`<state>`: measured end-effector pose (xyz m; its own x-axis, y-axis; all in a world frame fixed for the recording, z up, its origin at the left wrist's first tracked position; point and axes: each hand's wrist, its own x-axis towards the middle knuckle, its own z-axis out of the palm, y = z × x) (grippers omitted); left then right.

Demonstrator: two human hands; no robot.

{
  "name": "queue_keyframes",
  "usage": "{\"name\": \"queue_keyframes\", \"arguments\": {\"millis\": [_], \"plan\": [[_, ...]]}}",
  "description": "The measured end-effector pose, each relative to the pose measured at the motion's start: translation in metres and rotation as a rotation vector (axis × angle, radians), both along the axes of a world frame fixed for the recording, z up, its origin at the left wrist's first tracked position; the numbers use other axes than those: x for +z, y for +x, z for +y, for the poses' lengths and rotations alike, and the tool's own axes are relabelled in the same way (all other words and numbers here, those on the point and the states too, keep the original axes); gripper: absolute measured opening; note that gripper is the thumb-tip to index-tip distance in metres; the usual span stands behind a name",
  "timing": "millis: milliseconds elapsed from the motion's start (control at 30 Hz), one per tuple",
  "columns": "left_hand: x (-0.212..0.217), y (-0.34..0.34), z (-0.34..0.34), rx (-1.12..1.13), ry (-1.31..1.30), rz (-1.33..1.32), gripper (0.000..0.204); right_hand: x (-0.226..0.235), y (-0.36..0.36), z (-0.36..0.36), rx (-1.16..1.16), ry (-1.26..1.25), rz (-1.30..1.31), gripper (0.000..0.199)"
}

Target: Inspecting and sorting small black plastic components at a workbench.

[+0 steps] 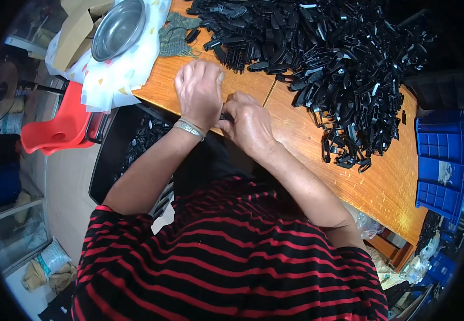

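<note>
Works at the table (301, 144), with the pile (328, 59) heaped toward the back, presumably to spare room. Has a bin (106, 158) below the edge (within easy reach, perhaps). Curls the left hand (198, 88), cannot tell whether around anything; pinches with the right hand (249, 124), at the near edge, a black part (226, 116), seemingly to steady it.
</note>
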<state>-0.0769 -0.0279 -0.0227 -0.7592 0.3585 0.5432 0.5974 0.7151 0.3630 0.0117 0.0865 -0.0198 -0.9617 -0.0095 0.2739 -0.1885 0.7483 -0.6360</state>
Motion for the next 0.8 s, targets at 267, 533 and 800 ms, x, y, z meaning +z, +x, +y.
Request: {"name": "queue_keyframes", "arguments": {"millis": [267,533,800], "plan": [[-0.006,-0.006,-0.001,-0.072,-0.049,0.060,0.006,-0.006,0.005,-0.003,-0.035,-0.035,0.069,0.025],[-0.007,-0.003,-0.022,-0.197,0.563,-0.312,0.015,0.002,0.017,0.015,-0.095,-0.436,-0.105,0.026],[0.042,0.076,-0.005,-0.671,0.652,-1.024,0.022,-0.013,0.045,0.031,0.412,-1.808,-0.541,0.032]]}}
